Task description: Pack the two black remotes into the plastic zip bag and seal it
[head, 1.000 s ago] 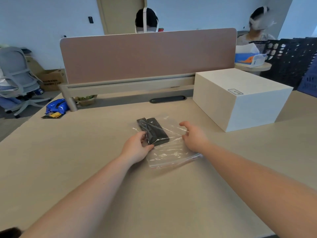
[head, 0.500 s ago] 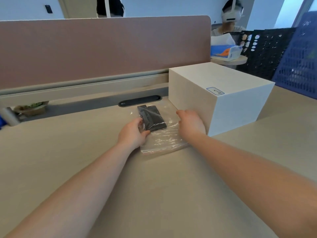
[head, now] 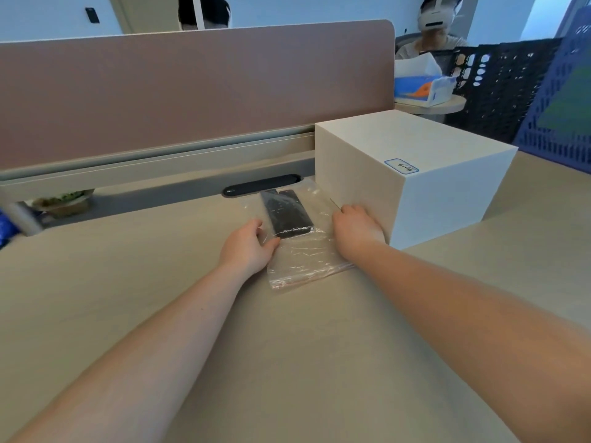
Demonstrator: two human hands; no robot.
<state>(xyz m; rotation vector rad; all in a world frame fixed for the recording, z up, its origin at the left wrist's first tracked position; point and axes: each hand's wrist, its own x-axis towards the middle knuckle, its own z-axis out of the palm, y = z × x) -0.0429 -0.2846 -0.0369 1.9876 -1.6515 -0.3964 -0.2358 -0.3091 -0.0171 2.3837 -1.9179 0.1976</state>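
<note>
Both arms are stretched out over the tabletop (head: 128,282), and between them lies the clear zip bag (head: 303,260), flat on the wood. Inside it, two black remotes (head: 287,212) sit side by side, long axes running away from the person and leaning slightly left at the far end, up at the far end of the bag. The bag's long axis follows the same line; its strip edge faces the person, tilted up to the right. Whether that strip is pressed closed, I cannot tell.

The left hand (head: 246,247) rests on the bag's left edge, thumb touching the plastic by the near end of the remotes, fingers loosely spread. The right hand (head: 356,231) sits on the bag's right edge, fingers curled down, squeezed in against the white box (head: 415,174). The two hands are apart, the remotes between them.

On the box's top there's a small blue-bordered label (head: 401,165) with handwriting, too blurred to read. Beyond the bag, a dark oval cable slot (head: 243,188) lies beneath the brown divider (head: 192,91).
</note>
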